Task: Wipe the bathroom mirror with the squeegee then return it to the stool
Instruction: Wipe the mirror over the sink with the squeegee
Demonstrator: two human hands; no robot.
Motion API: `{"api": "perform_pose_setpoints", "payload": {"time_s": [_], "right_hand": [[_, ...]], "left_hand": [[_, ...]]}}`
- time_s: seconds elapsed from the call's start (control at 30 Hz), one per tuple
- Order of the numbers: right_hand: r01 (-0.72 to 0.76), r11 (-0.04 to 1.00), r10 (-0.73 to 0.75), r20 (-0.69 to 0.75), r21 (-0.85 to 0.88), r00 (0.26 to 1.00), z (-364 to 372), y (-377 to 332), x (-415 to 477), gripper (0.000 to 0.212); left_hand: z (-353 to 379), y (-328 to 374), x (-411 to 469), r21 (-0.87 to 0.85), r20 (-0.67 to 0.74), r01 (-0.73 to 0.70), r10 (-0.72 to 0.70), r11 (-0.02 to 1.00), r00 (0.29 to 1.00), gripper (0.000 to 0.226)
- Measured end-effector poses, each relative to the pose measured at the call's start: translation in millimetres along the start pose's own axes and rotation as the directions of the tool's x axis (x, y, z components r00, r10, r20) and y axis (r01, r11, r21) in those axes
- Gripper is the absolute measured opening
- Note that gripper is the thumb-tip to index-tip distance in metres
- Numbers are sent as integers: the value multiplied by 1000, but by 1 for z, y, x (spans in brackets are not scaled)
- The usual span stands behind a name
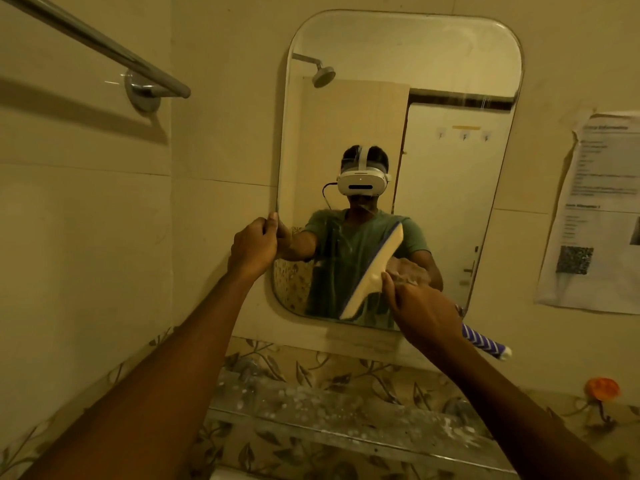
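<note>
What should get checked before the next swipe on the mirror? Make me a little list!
1. Squeegee held firmly: ok, the right hand is closed around its handle.
2. Blade against the mirror: cannot tell; it lies tilted over the lower glass, but contact isn't clear.
3. Mirror steadied: ok, the left hand grips its left edge.
4. Glass still to wipe: not ok yet; streaks show near the top right edge and the middle.
5. Path clear: ok, nothing sits in front of the glass except the hands.
6. Stool ready for the return: cannot tell, it is out of view.
</note>
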State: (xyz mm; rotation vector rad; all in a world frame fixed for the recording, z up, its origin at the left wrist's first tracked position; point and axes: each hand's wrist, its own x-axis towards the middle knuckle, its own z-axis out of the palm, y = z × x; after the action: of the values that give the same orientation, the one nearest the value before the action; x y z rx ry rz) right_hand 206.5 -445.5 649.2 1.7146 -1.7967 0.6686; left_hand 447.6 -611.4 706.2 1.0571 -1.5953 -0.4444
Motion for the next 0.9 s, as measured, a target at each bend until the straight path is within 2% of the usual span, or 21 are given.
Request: {"api": "perform_pose_setpoints", "payload": {"time_s": [0.03, 0.13, 0.27, 0.37, 0.4, 0.5, 0.6, 0.73, 0.83, 0.9], "right_hand": [[25, 999, -25, -10, 41, 1000, -5, -9, 10, 33], [39, 998, -45, -123, -51, 991, -13, -45, 42, 32], [43, 995, -50, -78, -93, 996, -1, -74, 58, 36], [43, 999, -42, -43, 13, 998, 7, -57, 44, 15], [48, 999, -48, -33, 17, 998, 7, -48, 35, 16], [73, 995, -72, 15, -70, 997, 10, -12, 16, 12], [53, 991, -49, 37, -120, 998, 8, -1, 6, 32], [27, 999, -27, 24, -22, 999, 0, -27, 7, 63], [177, 979, -174, 43, -101, 984, 8, -66, 14, 50], [250, 953, -237, 96, -171, 967, 20, -85, 20, 48]], "left_hand": [[1, 1, -1, -4, -5, 5, -5, 1000, 1000, 39], [3, 1, -3, -19, -27, 23, -24, 1000, 999, 38], [7, -2, -3, -10, -59, 15, -15, 1000, 998, 39], [9, -4, -1, 2, -74, 6, -6, 1000, 997, 43], [9, -5, 0, 7, -74, 3, -3, 1000, 997, 44], [9, -6, 1, 7, -61, 0, 1, 1000, 998, 45], [7, -6, 3, 0, -34, -7, 7, 1000, 999, 46], [8, -3, 1, -9, -28, -13, 12, 1000, 1000, 45], [7, -1, -1, -16, -29, -2, 1, 1000, 1000, 47], [8, 0, -2, -46, -18, 14, -15, 999, 1000, 47]]}}
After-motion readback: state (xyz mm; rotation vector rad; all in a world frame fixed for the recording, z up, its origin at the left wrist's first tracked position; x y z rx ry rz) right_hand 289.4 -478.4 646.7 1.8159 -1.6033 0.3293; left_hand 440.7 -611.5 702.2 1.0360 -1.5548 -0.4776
